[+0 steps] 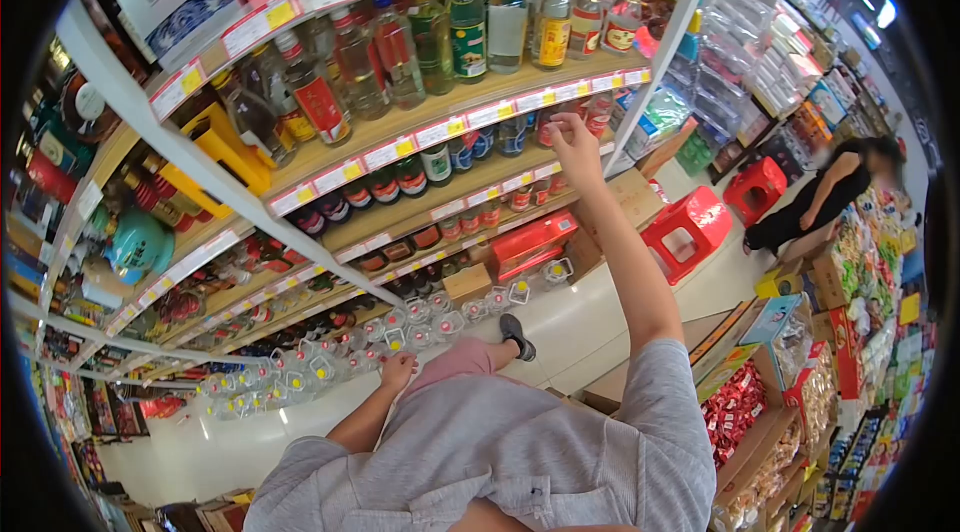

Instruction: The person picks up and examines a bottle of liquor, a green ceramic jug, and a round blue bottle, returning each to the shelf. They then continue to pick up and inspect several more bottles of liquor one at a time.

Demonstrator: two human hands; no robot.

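My right hand is stretched out in front of the liquor shelf, near its right end. Its fingers are apart and slightly bent, and nothing shows in them. Just behind it are small bottles on the shelf below the clear glass bottles. Down by my waist, my left hand hangs with loosely bent fingers and no visible object in it. Beyond that hand, on the floor, stand large clear jugs with red and yellow caps or labels.
Price tags line the shelf edges. Red plastic stools stand on the floor to the right, and a person in dark clothes is beyond them. Boxes of red-wrapped goods are close at my right side.
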